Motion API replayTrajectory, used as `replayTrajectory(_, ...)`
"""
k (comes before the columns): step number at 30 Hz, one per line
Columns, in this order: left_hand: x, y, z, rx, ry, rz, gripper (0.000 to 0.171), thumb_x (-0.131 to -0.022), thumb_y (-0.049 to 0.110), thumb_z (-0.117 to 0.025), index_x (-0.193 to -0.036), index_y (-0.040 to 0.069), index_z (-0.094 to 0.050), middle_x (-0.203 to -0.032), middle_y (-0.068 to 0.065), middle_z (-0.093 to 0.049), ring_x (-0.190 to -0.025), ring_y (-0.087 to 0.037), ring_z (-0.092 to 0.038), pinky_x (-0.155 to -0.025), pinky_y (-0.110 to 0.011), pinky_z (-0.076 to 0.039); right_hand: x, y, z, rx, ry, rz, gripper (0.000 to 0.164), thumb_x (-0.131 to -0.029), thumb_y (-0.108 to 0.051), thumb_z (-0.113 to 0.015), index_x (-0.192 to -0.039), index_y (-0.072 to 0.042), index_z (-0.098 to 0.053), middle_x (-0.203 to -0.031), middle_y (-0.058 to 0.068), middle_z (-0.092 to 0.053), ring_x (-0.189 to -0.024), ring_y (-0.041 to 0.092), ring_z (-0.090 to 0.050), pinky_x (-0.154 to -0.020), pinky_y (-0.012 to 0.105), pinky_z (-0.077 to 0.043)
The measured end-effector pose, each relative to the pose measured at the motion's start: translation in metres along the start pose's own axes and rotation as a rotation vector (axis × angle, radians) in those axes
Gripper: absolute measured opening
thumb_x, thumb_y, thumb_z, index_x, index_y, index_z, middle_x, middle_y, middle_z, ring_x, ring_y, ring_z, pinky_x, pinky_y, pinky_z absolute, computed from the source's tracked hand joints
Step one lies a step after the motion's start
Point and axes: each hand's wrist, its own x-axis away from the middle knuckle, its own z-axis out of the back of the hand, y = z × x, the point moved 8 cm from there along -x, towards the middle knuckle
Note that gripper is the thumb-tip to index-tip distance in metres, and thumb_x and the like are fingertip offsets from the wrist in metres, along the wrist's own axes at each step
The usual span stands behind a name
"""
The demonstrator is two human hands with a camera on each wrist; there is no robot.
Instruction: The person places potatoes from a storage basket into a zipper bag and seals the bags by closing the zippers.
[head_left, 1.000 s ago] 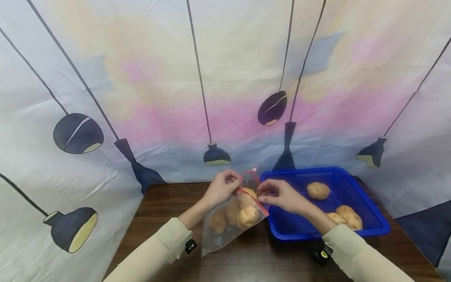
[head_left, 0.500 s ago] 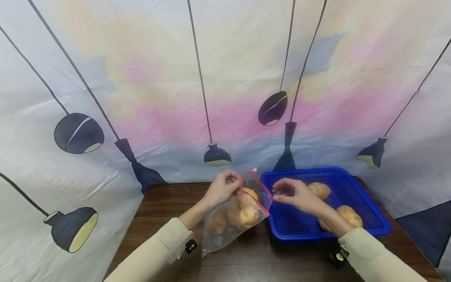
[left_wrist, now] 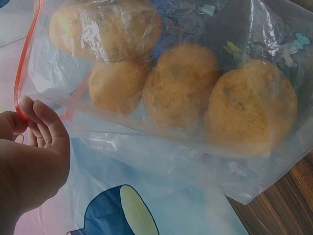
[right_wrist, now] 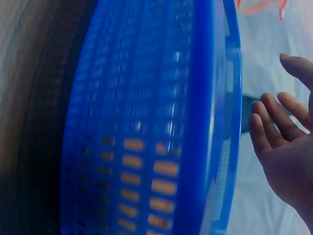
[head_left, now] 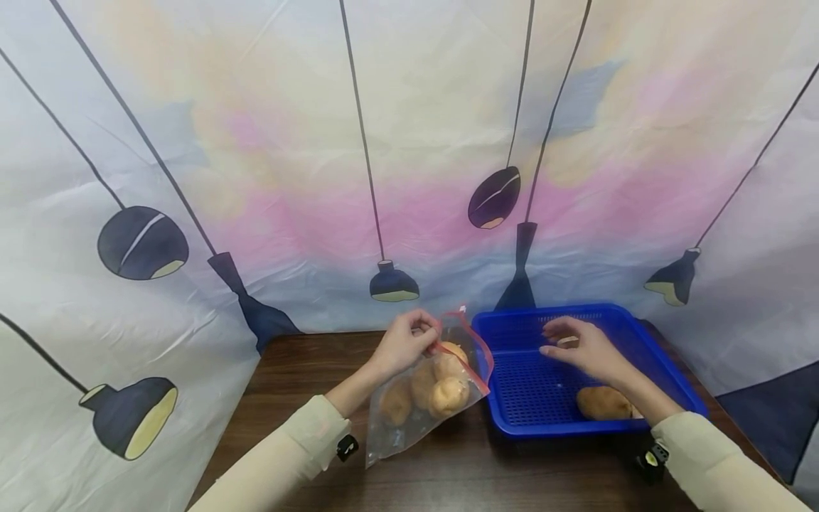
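My left hand (head_left: 404,343) pinches the red zip edge of a clear zip bag (head_left: 392,444) at its top. Several potatoes (left_wrist: 252,105) lie inside, pressed against the plastic in the left wrist view. The bag's mouth gapes, its red strip (head_left: 481,341) bowing out toward the basket. Over the blue plastic basket (head_left: 518,432) hovers my right hand (head_left: 589,352), fingers loosely bent and apart, holding nothing in the right wrist view. One potato (head_left: 601,403) rests at the basket's near side, partly behind the right wrist. A bit of another potato (head_left: 567,342) shows between the fingers.
The basket stands on the right of a dark wooden table (head_left: 307,363), its rim raised all round. Behind the table hangs a cloth backdrop (head_left: 288,213) printed with lamps. Orange shows through the slots of the basket wall (right_wrist: 129,176) in the right wrist view.
My right hand has let go of the bag's edge and moved right, over the basket, now covering much of the far potato. The left hand and the bag have stayed in place.
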Motion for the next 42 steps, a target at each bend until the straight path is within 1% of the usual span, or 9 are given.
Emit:
replayTrajectory(3,0.001,0.0,0.001,-0.002,0.001,0.006,0.01,-0.103,0.006,-0.064,-0.108,-0.002,-0.069,-0.087,-0.009,-0.072,-0.071,-0.018,-0.072,-0.068,-0.038,-0.065,0.001,0.011,0.01,-0.002,0.009,-0.039,0.051,-0.099,-0.028,-0.078,-0.138,0.001,-0.061,-0.132,0.024,-0.067,-0.117,0.039,-0.067,-0.089,0.045,-0.062)
replayTrajectory(5,0.001,0.0,0.001,-0.003,0.002,0.007,0.01,-0.103,0.006,-0.064,-0.107,-0.002,-0.069,-0.087,-0.009,-0.072,-0.07,-0.018,-0.072,-0.068,-0.037,-0.065,0.002,0.018,0.016,-0.009,0.017,-0.059,0.054,-0.1,-0.027,-0.077,-0.141,0.003,-0.059,-0.132,0.026,-0.066,-0.116,0.04,-0.068,-0.088,0.045,-0.062)
replayTrajectory(12,0.002,0.0,0.003,-0.006,0.004,0.005,0.009,-0.102,0.005,-0.063,-0.106,-0.001,-0.069,-0.087,-0.009,-0.072,-0.07,-0.017,-0.072,-0.068,-0.036,-0.065,0.003,0.041,0.027,0.048,0.045,-0.096,0.058,-0.101,-0.027,-0.076,-0.145,0.005,-0.055,-0.141,0.03,-0.06,-0.124,0.047,-0.062,-0.096,0.061,-0.057)
replayTrajectory(18,0.001,0.0,0.002,-0.009,0.002,0.001,0.01,-0.103,0.005,-0.063,-0.107,-0.002,-0.069,-0.087,-0.009,-0.072,-0.072,-0.022,-0.072,-0.069,-0.04,-0.065,0.003,0.054,0.029,0.072,0.058,-0.12,0.066,-0.099,-0.03,-0.077,-0.146,0.009,-0.052,-0.141,0.033,-0.059,-0.128,0.052,-0.057,-0.1,0.065,-0.052)
replayTrajectory(22,0.002,0.002,0.001,-0.013,-0.003,0.0,0.012,-0.103,0.006,-0.063,-0.108,-0.003,-0.068,-0.087,-0.009,-0.072,-0.073,-0.026,-0.073,-0.069,-0.04,-0.065,0.003,0.064,0.029,0.117,0.073,-0.147,0.072,-0.098,-0.035,-0.079,-0.147,0.01,-0.05,-0.144,0.035,-0.054,-0.13,0.054,-0.054,-0.101,0.067,-0.051)
replayTrajectory(27,0.001,0.003,0.001,-0.012,-0.001,-0.002,0.011,-0.103,0.006,-0.063,-0.107,-0.003,-0.068,-0.088,-0.009,-0.072,-0.071,-0.022,-0.072,-0.069,-0.039,-0.065,0.002,0.075,0.027,0.165,0.067,-0.19,0.078,-0.098,-0.039,-0.078,-0.149,0.01,-0.046,-0.149,0.036,-0.048,-0.131,0.056,-0.05,-0.099,0.068,-0.05)
replayTrajectory(31,0.0,0.002,0.001,-0.011,-0.002,-0.003,0.011,-0.103,0.005,-0.063,-0.107,-0.004,-0.068,-0.088,-0.01,-0.072,-0.07,-0.019,-0.071,-0.068,-0.037,-0.065,0.002,0.084,0.024,0.17,0.062,-0.218,0.083,-0.098,-0.042,-0.077,-0.152,0.01,-0.043,-0.151,0.037,-0.045,-0.132,0.056,-0.048,-0.099,0.069,-0.049)
replayTrajectory(36,0.0,0.001,0.001,-0.005,0.001,0.0,0.01,-0.104,0.005,-0.063,-0.107,-0.003,-0.068,-0.088,-0.011,-0.072,-0.071,-0.019,-0.072,-0.069,-0.037,-0.065,0.0,0.093,0.022,0.186,0.064,-0.228,0.086,-0.098,-0.045,-0.077,-0.152,0.012,-0.042,-0.151,0.039,-0.043,-0.132,0.059,-0.046,-0.099,0.071,-0.047)
replayTrajectory(42,0.0,0.001,0.001,-0.003,0.005,0.004,0.008,-0.103,0.005,-0.063,-0.106,-0.002,-0.068,-0.088,-0.01,-0.071,-0.07,-0.018,-0.071,-0.068,-0.036,-0.065,-0.002,0.099,0.021,0.202,0.068,-0.24,0.088,-0.096,-0.046,-0.078,-0.151,0.013,-0.042,-0.151,0.041,-0.042,-0.135,0.061,-0.042,-0.103,0.074,-0.042)
